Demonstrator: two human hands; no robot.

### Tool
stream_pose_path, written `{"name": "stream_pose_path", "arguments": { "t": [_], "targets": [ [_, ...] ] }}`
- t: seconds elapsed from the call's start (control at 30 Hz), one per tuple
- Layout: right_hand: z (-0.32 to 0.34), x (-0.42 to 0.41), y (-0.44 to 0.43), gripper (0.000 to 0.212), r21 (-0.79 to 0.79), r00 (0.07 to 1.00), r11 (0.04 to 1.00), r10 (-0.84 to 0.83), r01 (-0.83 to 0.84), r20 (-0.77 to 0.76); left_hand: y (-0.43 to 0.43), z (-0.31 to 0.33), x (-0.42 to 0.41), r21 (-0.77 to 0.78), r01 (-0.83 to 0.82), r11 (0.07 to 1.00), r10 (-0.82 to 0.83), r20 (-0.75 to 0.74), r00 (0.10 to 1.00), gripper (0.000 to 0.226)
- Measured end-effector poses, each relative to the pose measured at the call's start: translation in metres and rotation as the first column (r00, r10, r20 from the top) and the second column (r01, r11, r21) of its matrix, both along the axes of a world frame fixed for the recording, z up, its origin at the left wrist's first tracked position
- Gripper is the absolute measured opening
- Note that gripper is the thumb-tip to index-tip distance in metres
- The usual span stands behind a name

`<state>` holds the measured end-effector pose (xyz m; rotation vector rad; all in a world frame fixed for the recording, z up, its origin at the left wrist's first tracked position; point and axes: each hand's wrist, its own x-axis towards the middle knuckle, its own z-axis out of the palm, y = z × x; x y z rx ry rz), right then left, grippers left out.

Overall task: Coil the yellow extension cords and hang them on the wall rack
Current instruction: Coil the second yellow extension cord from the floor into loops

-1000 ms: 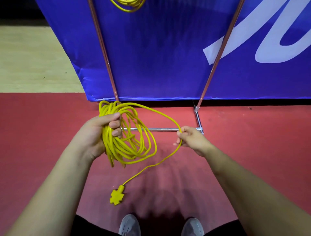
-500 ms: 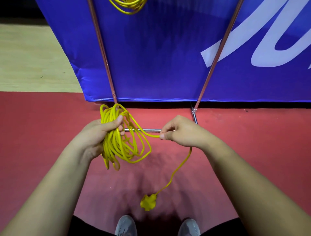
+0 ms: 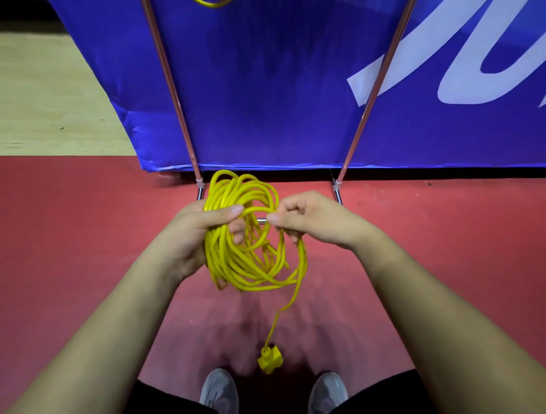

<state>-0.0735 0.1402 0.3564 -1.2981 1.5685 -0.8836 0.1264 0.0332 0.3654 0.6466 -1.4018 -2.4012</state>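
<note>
My left hand (image 3: 204, 233) grips a bundle of several loops of yellow extension cord (image 3: 236, 266), held upright over the red floor. Close beside it, my right hand (image 3: 307, 221) pinches the cord's loose strand right at the coil. From that hand the free tail drops down to the yellow socket end (image 3: 270, 359), which hangs just above my shoes. The bottom of another yellow coil (image 3: 211, 3) hangs at the top edge between the rack's poles.
Two slanted metal rack poles (image 3: 168, 82) (image 3: 375, 85) stand in front of a blue banner (image 3: 266, 88) and join a low crossbar (image 3: 261, 220) behind my hands. Red floor (image 3: 74, 236) surrounds me; pale wood floor (image 3: 44, 97) lies far left. My grey shoes (image 3: 218, 390) show at the bottom.
My right hand has carried the loose strand leftward to the coil, adding another loop. The socket end has lifted off the floor and swung right, hanging on a shorter tail.
</note>
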Motion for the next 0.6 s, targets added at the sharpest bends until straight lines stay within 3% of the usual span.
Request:
{"name": "stream_pose_path", "arguments": {
  "t": [0.07,0.17,0.27,0.37,0.47,0.6],
  "targets": [
    [-0.028,-0.015,0.008,0.030,0.148,0.993,0.986,0.083,-0.070,-0.083,-0.004,0.000,0.001,0.073,-0.063,0.995,0.065,-0.028,0.997,0.009],
    [-0.063,-0.032,0.020,0.027,0.252,0.997,0.968,0.031,-0.012,-0.073,-0.015,-0.001,0.009,-0.017,-0.065,0.998,0.066,0.061,0.996,0.008],
    [-0.071,-0.034,0.022,0.006,0.202,0.970,0.964,-0.204,0.175,0.132,-0.020,-0.001,0.016,-0.137,0.012,0.991,0.024,0.255,0.967,0.031],
    [-0.058,-0.026,0.014,0.003,0.102,0.906,0.949,-0.316,0.299,0.283,-0.019,0.000,0.024,-0.072,0.013,0.997,0.011,0.328,0.944,0.061],
    [-0.042,-0.023,0.007,0.013,0.009,0.918,0.946,-0.318,0.325,0.238,-0.021,0.002,0.031,0.000,0.046,0.999,-0.044,0.314,0.949,0.092],
    [-0.023,-0.022,0.004,0.022,-0.046,0.966,0.971,-0.229,0.236,0.120,-0.025,0.003,0.035,0.082,0.058,0.995,-0.075,0.217,0.973,0.082]
  ]
}}
